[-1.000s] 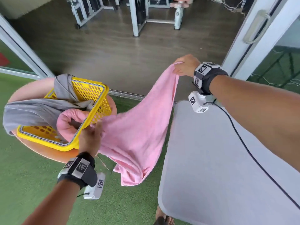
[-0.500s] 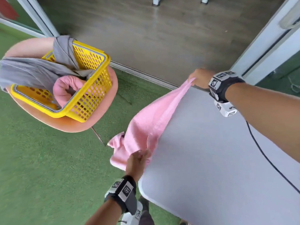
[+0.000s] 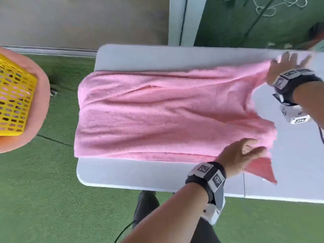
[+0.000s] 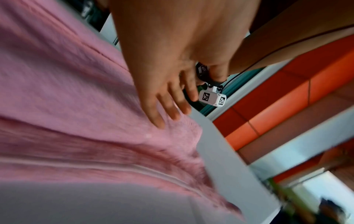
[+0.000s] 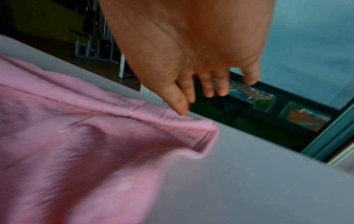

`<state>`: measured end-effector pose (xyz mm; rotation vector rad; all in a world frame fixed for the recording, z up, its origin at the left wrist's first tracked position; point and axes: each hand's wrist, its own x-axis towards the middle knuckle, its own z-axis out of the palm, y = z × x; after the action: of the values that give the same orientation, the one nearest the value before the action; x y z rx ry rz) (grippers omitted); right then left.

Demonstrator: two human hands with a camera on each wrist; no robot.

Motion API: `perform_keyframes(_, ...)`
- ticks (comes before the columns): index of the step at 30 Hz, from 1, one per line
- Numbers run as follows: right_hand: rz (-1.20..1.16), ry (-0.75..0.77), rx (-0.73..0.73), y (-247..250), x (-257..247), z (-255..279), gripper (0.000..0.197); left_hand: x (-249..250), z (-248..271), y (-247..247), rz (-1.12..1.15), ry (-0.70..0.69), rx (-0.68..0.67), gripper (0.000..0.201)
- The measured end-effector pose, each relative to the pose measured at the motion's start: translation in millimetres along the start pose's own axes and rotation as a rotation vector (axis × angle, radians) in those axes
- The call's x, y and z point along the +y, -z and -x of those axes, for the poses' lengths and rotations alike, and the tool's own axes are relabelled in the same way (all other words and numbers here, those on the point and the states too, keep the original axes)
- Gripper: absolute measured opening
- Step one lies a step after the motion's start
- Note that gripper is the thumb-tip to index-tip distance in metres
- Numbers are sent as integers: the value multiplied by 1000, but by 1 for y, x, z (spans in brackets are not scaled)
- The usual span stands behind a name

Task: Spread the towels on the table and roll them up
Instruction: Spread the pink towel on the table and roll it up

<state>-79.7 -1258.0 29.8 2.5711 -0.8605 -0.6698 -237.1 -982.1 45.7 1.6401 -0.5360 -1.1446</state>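
Note:
A pink towel (image 3: pixel 166 116) lies spread lengthwise on the grey table (image 3: pixel 140 172), with a few long creases, and its left end hangs over the table's left edge. My left hand (image 3: pixel 245 153) is at the towel's near right corner with straight fingers. In the left wrist view those fingertips (image 4: pixel 159 121) touch the towel (image 4: pixel 67 106). My right hand (image 3: pixel 284 67) is at the far right corner with fingers spread. In the right wrist view the right hand (image 5: pixel 201 94) holds nothing, and one fingertip (image 5: pixel 182 110) just touches the towel's (image 5: pixel 76 144) edge.
A yellow mesh basket (image 3: pixel 14 95) stands on a round pink seat (image 3: pixel 40 109) left of the table. Green turf lies around the table. My legs (image 3: pixel 145 207) stand at its near edge. A door frame (image 3: pixel 177 20) rises beyond the far edge.
The towel has been drawn from beside the basket onto the table and laid flat. Both hands have moved to its right end and released their grip.

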Motion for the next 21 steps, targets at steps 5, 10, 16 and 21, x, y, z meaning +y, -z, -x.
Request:
perform_keyframes(5,-435,497,80,-38,-59,43,57,-83,28,47,-721,101,411,47)
perform_keyframes(10,-532,531,-16,-67,-100,71,82,-126,41,108,-1165,-3,116,102)
perform_keyframes(16,-535,420,-176,-68,-112,70,102,-132,17,124,-1332,-92,-109,135)
perform_keyframes(21,-539,410,-246,-64,-112,70,105,-128,8,123,-1406,-97,-162,141)
